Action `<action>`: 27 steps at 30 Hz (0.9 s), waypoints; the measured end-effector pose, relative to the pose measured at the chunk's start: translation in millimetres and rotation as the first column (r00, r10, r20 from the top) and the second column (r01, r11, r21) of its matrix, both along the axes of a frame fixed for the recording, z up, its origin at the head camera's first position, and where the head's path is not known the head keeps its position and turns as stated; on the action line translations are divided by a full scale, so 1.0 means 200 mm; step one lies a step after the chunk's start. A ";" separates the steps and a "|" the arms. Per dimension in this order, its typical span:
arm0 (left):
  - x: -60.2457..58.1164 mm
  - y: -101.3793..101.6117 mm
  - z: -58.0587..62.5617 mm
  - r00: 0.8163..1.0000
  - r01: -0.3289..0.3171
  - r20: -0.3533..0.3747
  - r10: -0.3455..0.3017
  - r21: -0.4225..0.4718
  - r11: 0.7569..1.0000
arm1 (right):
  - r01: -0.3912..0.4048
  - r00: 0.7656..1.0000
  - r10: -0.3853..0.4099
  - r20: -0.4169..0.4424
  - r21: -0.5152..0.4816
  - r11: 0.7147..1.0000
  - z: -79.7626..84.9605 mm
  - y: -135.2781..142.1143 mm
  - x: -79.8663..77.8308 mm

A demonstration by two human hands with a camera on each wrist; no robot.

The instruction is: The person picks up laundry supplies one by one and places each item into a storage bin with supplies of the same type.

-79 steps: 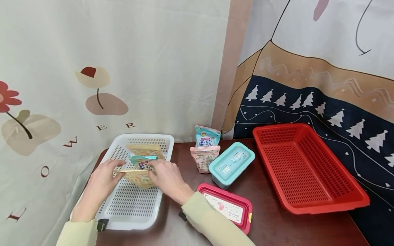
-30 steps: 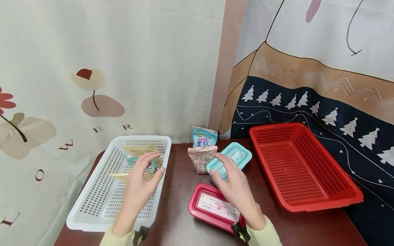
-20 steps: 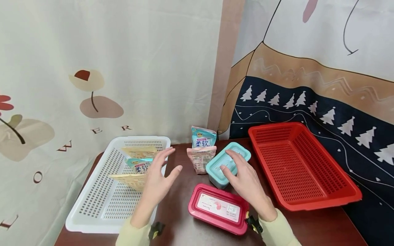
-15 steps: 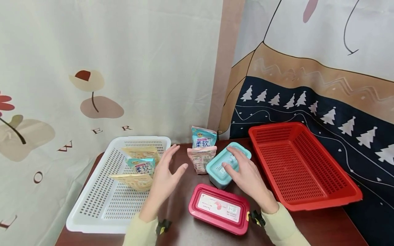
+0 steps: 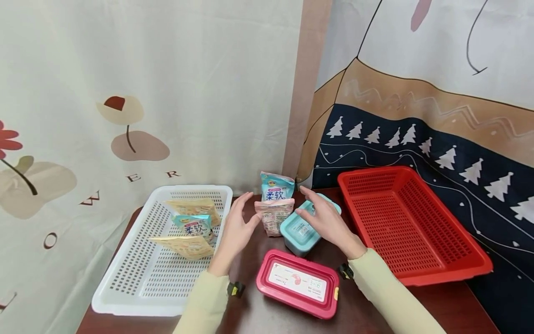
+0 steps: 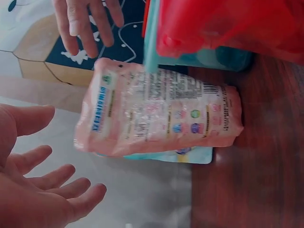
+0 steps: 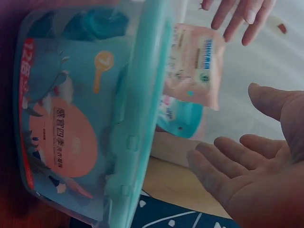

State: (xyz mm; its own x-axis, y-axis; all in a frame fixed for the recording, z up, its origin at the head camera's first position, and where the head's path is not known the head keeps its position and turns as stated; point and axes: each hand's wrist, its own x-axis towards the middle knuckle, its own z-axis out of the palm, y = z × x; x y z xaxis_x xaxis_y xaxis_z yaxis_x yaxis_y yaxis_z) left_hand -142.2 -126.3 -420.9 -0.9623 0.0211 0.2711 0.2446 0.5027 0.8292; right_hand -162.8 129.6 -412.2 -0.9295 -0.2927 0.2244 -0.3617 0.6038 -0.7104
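A pink pouch (image 5: pixel 273 218) stands upright on the table with a blue pouch (image 5: pixel 277 188) right behind it. My left hand (image 5: pixel 237 229), fingers spread, is just left of the pink pouch and holds nothing. My right hand (image 5: pixel 327 220) is over the teal lidded box (image 5: pixel 301 234), its fingers spread toward the pouches. In the left wrist view the printed back of the pink pouch (image 6: pixel 156 109) lies past the left fingertips. The right wrist view has the teal box (image 7: pixel 71 118) large in front, with the open right hand (image 7: pixel 256 161) beyond its lid.
A white basket (image 5: pixel 112 278) on the left holds two yellow pouches and a blue one. The crimson lidded box (image 5: pixel 297 284) sits at the front centre. On the right is a red basket (image 5: pixel 400 227). Printed curtains (image 5: pixel 217 93) hang along the table's back edge.
Both hands have let go of the yellow pouch in the white basket and moved right. They now flank the pink and blue pouches, the right hand having drifted up over the teal box.
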 end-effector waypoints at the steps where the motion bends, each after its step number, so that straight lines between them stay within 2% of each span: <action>1: -0.01 0.00 -0.01 1.000 -0.003 0.011 0.003 -0.002 1.000 | -0.003 1.000 0.003 0.003 0.009 1.000 -0.01 -0.01 -0.02; 8: -0.08 0.04 -0.07 0.999 -0.011 0.031 0.011 0.006 1.000 | -0.023 0.999 0.021 0.047 0.051 0.998 -0.03 -0.07 -0.10; 16: -0.14 0.06 -0.12 0.996 -0.010 0.093 -0.003 0.137 0.991 | -0.030 0.994 0.024 0.105 0.054 0.998 -0.03 -0.11 -0.15; 20: -0.16 0.06 -0.14 0.995 -0.003 0.102 -0.016 0.183 0.983 | -0.025 0.992 0.020 0.121 0.044 0.999 -0.04 -0.12 -0.17; 27: -0.18 0.07 -0.15 0.993 -0.036 0.114 0.018 0.158 0.987 | -0.031 0.995 0.024 0.101 0.072 0.997 -0.04 -0.13 -0.20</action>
State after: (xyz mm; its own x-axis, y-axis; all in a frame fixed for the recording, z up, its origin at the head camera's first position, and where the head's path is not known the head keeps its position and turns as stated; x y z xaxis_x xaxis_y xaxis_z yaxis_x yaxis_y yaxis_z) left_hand -177.9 -112.1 -450.2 -0.9863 -0.0402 0.1598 0.1341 0.3673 0.9204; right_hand -202.8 103.8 -420.8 -0.9376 -0.3307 0.1079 -0.3084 0.6466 -0.6978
